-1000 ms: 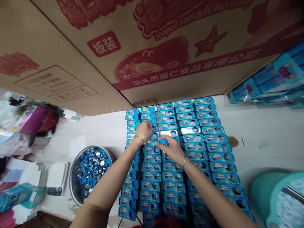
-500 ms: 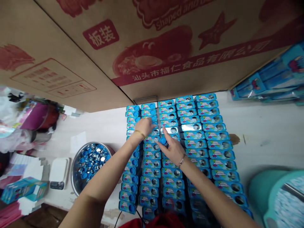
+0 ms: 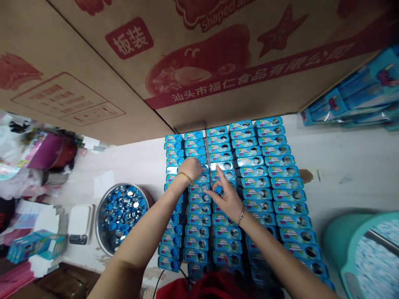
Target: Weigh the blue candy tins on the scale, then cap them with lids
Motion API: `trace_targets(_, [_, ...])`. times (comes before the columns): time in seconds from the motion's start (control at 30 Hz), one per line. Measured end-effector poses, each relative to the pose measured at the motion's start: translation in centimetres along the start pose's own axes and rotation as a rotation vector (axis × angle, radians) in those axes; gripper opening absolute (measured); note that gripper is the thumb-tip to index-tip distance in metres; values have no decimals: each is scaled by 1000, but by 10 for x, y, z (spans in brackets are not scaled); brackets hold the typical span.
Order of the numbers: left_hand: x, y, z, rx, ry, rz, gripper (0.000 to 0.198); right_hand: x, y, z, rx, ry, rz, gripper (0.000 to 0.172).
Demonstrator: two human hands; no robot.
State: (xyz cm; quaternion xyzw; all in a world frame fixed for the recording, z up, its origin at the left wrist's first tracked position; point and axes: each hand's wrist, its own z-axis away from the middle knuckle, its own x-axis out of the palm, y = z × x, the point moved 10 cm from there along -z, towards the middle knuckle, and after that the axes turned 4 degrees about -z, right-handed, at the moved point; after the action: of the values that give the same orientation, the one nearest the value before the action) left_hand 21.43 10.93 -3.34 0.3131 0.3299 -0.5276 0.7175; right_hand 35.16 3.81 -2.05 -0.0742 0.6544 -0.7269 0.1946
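Observation:
My left hand [image 3: 190,168] is closed, its fingers bent down onto the second column of small blue tins [image 3: 199,209]. A bit of blue shows at its fingertips, over a tin's round opening; what they pinch is hidden. To its right, my right hand [image 3: 227,198] hovers over the third column with index finger and thumb stretched out. Its other fingers curl round a blue round cap [image 3: 219,190]. Tins in the left column have blue caps [image 3: 173,252] in their openings, as do those at the far end of the second. Elsewhere the openings are uncovered, with pale contents inside.
A steel bowl [image 3: 99,226] of loose blue and silver caps stands left, beside a white scale [image 3: 80,220]. Large cardboard boxes [image 3: 218,99] wall off the back. A teal tub [image 3: 344,236] of pale pieces sits right; blue packages [image 3: 346,101] lie at the back right.
My left hand still works at the second column, with its fingers slightly shifted. My right hand has moved slightly right and nearer to me, the blue cap still in it. The view has shifted a little.

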Motion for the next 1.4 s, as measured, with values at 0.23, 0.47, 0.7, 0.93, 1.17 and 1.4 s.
trace_targets(0.23, [2, 1, -16, -71, -45, -158, 34, 2, -1, -3, -30, -79, 137, 79])
trace_targets(0.47, [-1, 26, 34, 169, 81, 18, 19, 2, -5, 2, 36, -58, 201, 85])
trace_targets(0.7, [30, 36, 86, 282, 1, 550, 9, 14, -5, 15, 103, -62, 265, 90])
trace_targets(0.93, [35, 41, 91, 299, -80, 708, 10, 6, -2, 23, 102, 83, 10, 81])
trace_targets(1.17, [7, 5, 54, 112, 216, 224, 4, 0, 33, 43, 609, 187, -881, 28])
trace_targets(1.4, [23, 6, 31, -40, 7, -136, 24, 3, 41, 52, 686, 177, -1124, 23])
